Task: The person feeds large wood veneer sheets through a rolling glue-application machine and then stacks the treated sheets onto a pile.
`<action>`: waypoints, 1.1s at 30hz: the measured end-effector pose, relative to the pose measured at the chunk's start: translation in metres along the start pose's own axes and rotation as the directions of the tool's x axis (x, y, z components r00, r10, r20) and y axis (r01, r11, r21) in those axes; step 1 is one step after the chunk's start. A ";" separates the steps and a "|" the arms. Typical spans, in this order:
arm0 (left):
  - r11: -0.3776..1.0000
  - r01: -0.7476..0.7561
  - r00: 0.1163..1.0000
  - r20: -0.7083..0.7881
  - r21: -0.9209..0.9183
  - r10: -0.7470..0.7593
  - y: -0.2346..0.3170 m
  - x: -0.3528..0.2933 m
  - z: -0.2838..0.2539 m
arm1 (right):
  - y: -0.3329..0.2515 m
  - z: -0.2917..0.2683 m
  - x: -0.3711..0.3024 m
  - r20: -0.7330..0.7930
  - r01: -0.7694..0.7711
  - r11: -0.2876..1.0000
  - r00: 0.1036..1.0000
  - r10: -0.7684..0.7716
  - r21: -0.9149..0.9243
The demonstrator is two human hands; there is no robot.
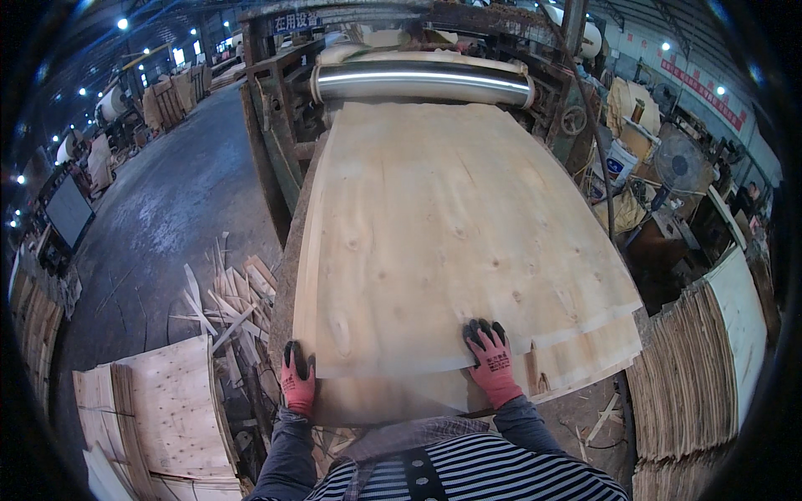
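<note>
A broad pale wood veneer sheet (434, 225) with knots lies in front of me on more sheets, its far end reaching up to a shiny metal roller (426, 81). My right hand (491, 365), in a red glove with black fingertips, rests flat on the sheet's near edge with its fingers stretched forward. At the near left corner is my left hand (298, 381), gloved the same way. Its fingers point forward along the side edge, thumb apart. Under the top sheet, a lower veneer sheet (384, 399) sticks out toward me.
Wood scraps (242, 292) lie heaped on the floor to the left, beside a stack of veneer (180, 409). A tall veneer stack (685, 380) stands at right. Beyond it are a fan (682, 159) and a white bucket (618, 161). A machine frame (271, 142) flanks the roller.
</note>
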State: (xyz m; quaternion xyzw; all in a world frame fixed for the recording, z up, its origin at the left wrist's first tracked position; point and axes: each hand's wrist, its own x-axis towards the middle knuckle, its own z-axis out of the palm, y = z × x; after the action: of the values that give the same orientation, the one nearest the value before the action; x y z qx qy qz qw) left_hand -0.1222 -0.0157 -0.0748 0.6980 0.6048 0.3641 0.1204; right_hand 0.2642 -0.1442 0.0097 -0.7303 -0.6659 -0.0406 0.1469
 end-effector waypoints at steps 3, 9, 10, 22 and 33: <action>0.999 -0.024 1.000 -0.006 -0.024 0.024 0.003 0.000 -0.001 | 0.001 -0.001 0.000 0.005 0.003 1.000 1.000 -0.003 -0.013; 0.999 -0.027 0.999 0.025 -0.033 0.028 0.004 0.002 -0.011 | -0.004 0.002 0.000 0.057 -0.018 1.000 0.998 0.020 -0.021; 0.999 -0.026 1.000 0.017 -0.033 0.026 0.004 0.001 -0.014 | -0.007 0.002 0.000 0.054 -0.016 1.000 0.998 0.017 -0.017; 0.978 -0.097 0.990 0.083 -0.184 0.114 -0.039 -0.003 0.000 | -0.013 -0.015 0.007 -0.122 0.177 0.983 0.978 -0.170 0.048; 0.999 -0.002 0.976 0.217 -0.033 0.009 0.048 0.006 -0.037 | -0.006 -0.021 -0.006 -0.181 0.088 0.989 0.981 -0.065 0.120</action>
State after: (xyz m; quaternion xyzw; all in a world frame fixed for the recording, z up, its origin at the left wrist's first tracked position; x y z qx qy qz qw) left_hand -0.1106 -0.0315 -0.0170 0.7331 0.5803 0.2956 0.1961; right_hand 0.2608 -0.1557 0.0295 -0.6867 -0.6791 -0.0684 0.2501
